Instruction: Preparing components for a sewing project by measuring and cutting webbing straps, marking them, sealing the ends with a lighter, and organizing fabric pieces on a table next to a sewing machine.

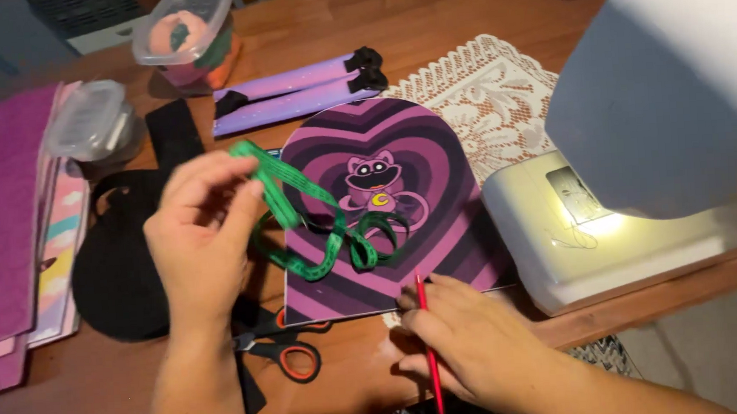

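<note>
My left hand [200, 234] is raised over the desk [99, 394], fingers pinched shut on one end of a green measuring tape [318, 223]. The rest of the tape loops down and lies coiled on a purple arch-shaped panel [436, 194] with nested heart stripes and a cartoon cat in the middle. The panel lies flat at desk centre, partly on a white lace mat [490, 97].

My right hand [470, 337] rests at the panel's lower edge, closed around a red pencil [429, 348], tip pointing at the panel.

Orange-handled scissors [288, 348] lie just below my left hand, on black fabric [120, 265]. Two rolled purple straps [293, 90] with black ends lie just beyond the panel's top. The white sewing machine [663, 146] sits on the right, lamp on. Purple felt sheets [7, 220] are stacked at the left edge, two clear plastic tubs [90, 122] behind them.
</note>
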